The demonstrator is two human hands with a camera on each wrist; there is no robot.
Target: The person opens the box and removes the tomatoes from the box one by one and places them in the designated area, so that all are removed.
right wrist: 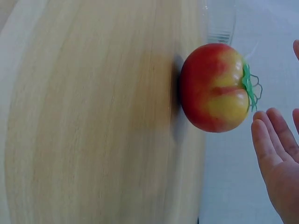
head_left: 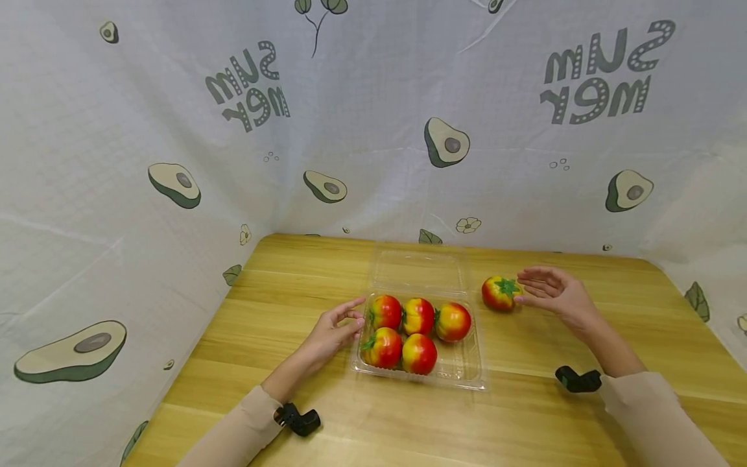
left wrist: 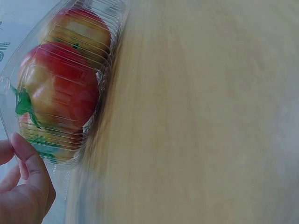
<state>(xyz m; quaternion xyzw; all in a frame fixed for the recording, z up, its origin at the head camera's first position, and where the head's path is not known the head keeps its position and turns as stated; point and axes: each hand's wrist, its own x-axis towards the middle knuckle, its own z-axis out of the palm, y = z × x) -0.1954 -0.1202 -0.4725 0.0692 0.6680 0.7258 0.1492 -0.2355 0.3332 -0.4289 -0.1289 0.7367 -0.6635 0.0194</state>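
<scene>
A clear plastic container [head_left: 461, 364] lies on the table with its lid folded back. Inside are several red-and-yellow tomatoes [head_left: 419, 354] with green leafy tops: three along the back, two in front at left and middle. My left hand [head_left: 328, 334] is at the container's left side, where thumb and finger pinch its rim in the left wrist view. One more tomato [head_left: 497, 295] lies on the table to the right of the container, its green top turned up. Beside that tomato is my right hand [head_left: 560, 298], fingers extended and apart from each other, fingertips close to the green top.
The open lid [head_left: 419, 269] lies flat behind the container, toward the back edge. Under everything is a wooden table [head_left: 292, 272]. A white curtain [head_left: 373, 130] with avocado prints hangs behind and at both sides. Each wrist wears a small black camera [head_left: 300, 420].
</scene>
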